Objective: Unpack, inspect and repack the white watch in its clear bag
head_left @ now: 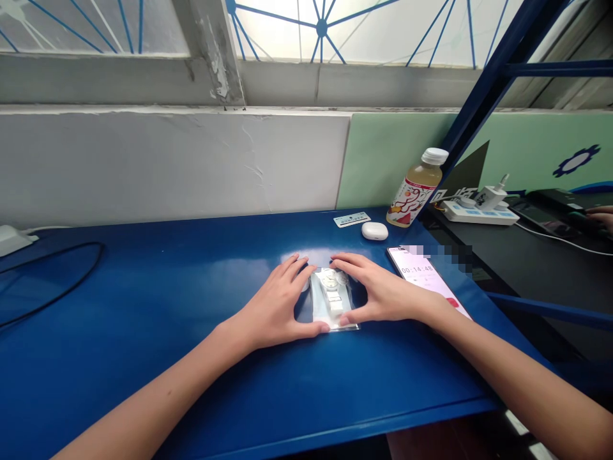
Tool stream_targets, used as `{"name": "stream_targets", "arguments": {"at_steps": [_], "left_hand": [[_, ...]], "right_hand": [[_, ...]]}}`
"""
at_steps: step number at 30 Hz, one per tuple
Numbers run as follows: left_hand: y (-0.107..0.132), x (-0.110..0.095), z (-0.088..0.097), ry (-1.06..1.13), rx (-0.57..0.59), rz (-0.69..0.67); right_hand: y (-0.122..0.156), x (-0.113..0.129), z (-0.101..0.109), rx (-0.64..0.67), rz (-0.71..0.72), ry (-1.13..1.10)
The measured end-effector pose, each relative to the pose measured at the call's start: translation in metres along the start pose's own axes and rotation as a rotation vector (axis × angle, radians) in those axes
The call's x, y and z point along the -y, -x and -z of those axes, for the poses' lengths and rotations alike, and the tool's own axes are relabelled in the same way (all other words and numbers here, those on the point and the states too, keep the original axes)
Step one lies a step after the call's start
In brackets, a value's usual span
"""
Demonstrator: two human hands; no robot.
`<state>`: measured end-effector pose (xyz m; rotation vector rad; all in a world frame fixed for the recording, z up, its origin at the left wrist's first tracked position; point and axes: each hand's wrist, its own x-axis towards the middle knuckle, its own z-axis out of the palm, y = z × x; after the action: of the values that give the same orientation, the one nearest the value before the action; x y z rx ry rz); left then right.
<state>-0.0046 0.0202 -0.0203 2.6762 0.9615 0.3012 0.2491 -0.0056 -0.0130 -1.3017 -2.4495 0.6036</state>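
A clear plastic bag (320, 319) lies on the blue table in front of me. Inside it is what looks like a pale, silvery wristwatch (333, 298), its round face toward the wall. My left hand (280, 300) is at the bag's left side, fingers apart, with the thumb at the lower left corner. On the right side is my right hand (378, 291), also spread, fingertips near the top corner and thumb on the lower right part of the bag. Both hands curve around the bag without closing on it. A small round pale thing beside my left fingers is mostly hidden.
A phone (426, 275) showing a timer lies beyond my right wrist. Behind it are a white earbud case (374, 230), a small card (352, 220) and a drink bottle (416, 188). A black cable (71, 287) loops at left. A power strip (479, 212) and another person's hand (602, 217) are at right.
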Motion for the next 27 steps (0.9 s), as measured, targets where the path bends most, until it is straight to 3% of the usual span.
{"name": "stream_targets", "arguments": {"at_steps": [9, 17, 27], "left_hand": [[0.0002, -0.0012, -0.0001, 0.0, 0.013, 0.017], [0.001, -0.0012, -0.0004, 0.011, 0.021, 0.027], [0.0009, 0.001, -0.0024, 0.025, 0.033, 0.03]], "right_hand": [[0.0057, -0.0023, 0.0038, 0.037, -0.019, -0.027], [0.0043, -0.0027, 0.0083, 0.003, 0.017, 0.005], [-0.0024, -0.0014, -0.0007, -0.075, 0.003, -0.01]]}}
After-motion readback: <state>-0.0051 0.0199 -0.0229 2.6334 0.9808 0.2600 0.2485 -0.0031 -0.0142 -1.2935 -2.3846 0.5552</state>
